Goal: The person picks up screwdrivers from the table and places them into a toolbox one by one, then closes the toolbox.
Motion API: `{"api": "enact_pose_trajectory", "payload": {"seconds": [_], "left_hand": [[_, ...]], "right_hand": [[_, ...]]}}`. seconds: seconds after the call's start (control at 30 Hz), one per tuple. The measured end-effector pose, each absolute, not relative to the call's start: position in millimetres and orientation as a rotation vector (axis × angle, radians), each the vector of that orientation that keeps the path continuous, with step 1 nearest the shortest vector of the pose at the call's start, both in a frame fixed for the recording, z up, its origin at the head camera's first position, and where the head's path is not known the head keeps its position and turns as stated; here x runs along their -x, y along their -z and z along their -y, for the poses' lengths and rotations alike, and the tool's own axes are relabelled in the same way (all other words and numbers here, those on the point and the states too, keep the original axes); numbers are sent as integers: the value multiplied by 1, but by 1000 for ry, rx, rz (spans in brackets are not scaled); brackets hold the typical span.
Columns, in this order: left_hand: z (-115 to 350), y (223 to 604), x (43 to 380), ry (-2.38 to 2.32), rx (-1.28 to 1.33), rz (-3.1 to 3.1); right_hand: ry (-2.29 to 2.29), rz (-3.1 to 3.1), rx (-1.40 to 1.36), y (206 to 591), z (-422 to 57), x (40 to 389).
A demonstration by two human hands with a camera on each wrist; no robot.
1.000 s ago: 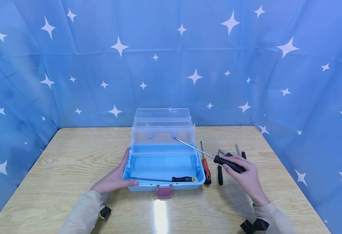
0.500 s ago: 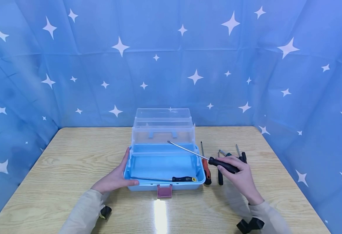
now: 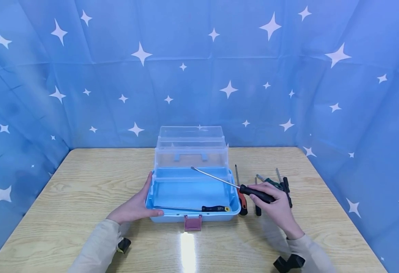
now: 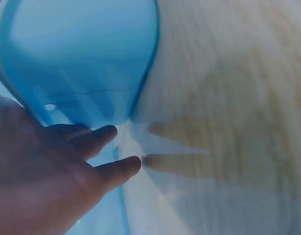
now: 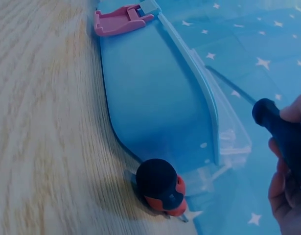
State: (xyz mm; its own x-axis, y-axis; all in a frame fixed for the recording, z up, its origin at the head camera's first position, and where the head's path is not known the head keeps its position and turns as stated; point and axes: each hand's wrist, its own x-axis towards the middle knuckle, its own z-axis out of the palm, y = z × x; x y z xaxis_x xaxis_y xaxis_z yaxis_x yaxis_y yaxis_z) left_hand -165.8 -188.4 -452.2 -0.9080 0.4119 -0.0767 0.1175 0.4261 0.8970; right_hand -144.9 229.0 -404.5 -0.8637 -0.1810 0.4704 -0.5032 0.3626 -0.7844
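Observation:
In the head view a blue toolbox (image 3: 189,193) stands with its clear lid (image 3: 191,151) raised at the back. Inside it, a black screwdriver (image 3: 213,209) with a yellow end lies along the front wall. My right hand (image 3: 274,199) grips another screwdriver (image 3: 257,193) by its black handle, its long shank slanting up-left over the box's right side. The left hand (image 3: 137,204) lies against the box's left end, thumb at the front rim and fingers stretched out. In the left wrist view those fingers (image 4: 116,171) lie along the blue wall.
Right of the box lies a red-and-black screwdriver (image 3: 242,199), with a small black one (image 3: 258,209) beside it. A green-handled screwdriver (image 3: 273,184) and other black-handled tools (image 3: 286,185) lie farther right, partly behind the right hand. A pink latch (image 3: 193,223) hangs at the box's front.
My right hand has carried the screwdriver left and slightly down, so its shank reaches farther over the box. The left hand and the box have kept their places.

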Motion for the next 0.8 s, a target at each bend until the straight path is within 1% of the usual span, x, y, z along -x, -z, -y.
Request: {"api": "enact_pose_trajectory", "payload": {"seconds": [0.23, 0.4, 0.57, 0.8], "left_hand": [[185, 444, 167, -1460, -535, -2402], [184, 442, 166, -1446, -560, -2426], [183, 444, 166, -1492, -558, -2420], [181, 446, 167, -1522, -498, -2377]], "right_hand": [[-1513, 2318, -613, 404, -223, 143], [-1513, 2314, -635, 416, -226, 149], [-1552, 2338, -664, 431, -229, 156], [-1633, 2327, -684, 435, -224, 159]]}}
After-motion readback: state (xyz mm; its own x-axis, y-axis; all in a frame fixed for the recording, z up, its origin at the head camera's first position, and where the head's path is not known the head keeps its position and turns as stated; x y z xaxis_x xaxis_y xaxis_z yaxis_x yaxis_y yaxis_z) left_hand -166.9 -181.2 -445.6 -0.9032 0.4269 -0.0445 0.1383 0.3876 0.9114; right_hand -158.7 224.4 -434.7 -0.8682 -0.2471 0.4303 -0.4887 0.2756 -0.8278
